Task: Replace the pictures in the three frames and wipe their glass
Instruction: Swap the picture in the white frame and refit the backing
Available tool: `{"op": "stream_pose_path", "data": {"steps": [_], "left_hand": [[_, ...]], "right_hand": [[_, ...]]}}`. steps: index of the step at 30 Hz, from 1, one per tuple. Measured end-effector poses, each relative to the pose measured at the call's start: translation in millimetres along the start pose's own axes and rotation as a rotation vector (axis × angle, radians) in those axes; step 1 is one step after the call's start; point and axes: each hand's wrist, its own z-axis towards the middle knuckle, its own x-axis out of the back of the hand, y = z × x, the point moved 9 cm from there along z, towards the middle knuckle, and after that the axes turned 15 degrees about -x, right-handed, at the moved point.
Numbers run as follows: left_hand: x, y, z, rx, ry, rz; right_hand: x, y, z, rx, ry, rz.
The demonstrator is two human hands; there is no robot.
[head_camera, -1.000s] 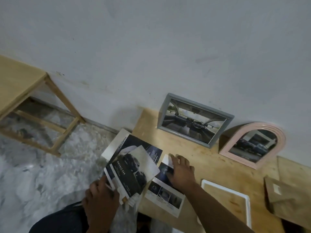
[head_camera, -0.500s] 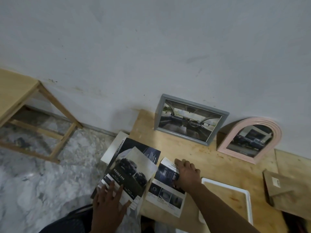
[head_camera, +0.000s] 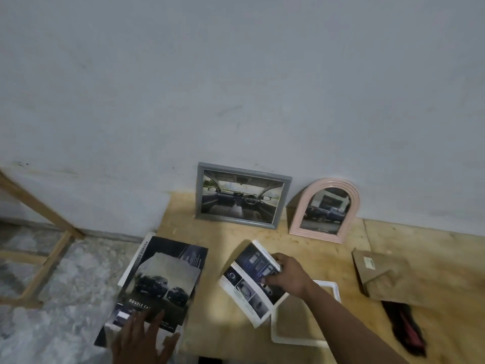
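glossy car leaflet (head_camera: 250, 282) pinched in right fingers (head_camera: 273, 277); left fingers (head_camera: 147, 327) spread flat on brochure (head_camera: 162, 282)

You are looking at a grey wall (head_camera: 236, 74) rising behind the bench (head_camera: 328, 250). A brown paper bag (head_camera: 385, 277) is lying at its right, a dark cloth (head_camera: 406, 329) just below it. A wooden stand (head_camera: 44, 232) is sitting on the marbled floor (head_camera: 52, 311).

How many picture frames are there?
3. A grey frame and a pink arched frame lean against the wall; a white frame lies flat on the wood, partly hidden by the right arm.
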Motion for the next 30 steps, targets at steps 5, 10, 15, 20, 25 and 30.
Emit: {"op": "stream_pose_path", "data": {"steps": [5, 10, 15, 20, 25, 30], "left_hand": [[-44.0, 85.0, 39.4, 0.257, -0.022, -0.746], [-81.3, 218.1, 39.6, 0.443, -0.173, -1.174], [-119.5, 234.0, 43.4, 0.359, -0.120, -0.928], [-127.5, 238.7, 48.8, 0.198, -0.051, -0.461], [-134.7, 244.0, 56.9, 0.153, -0.030, -0.320], [-134.5, 254.1, 64.8, 0.113, 0.041, -0.273]], "right_hand": [[43.9, 48.4, -38.8, -0.084, -0.075, 0.433], [58.6, 120.5, -62.4, -0.169, -0.054, 0.484], [66.1, 200.1, -66.7, -0.300, 0.055, 0.614], [69.9, 259.5, -47.0, -0.306, 0.114, 0.410], [74.6, 268.0, -33.7, -0.303, 0.158, 0.241], [89.9, 252.8, -32.4, -0.256, 0.276, 0.143]]}}
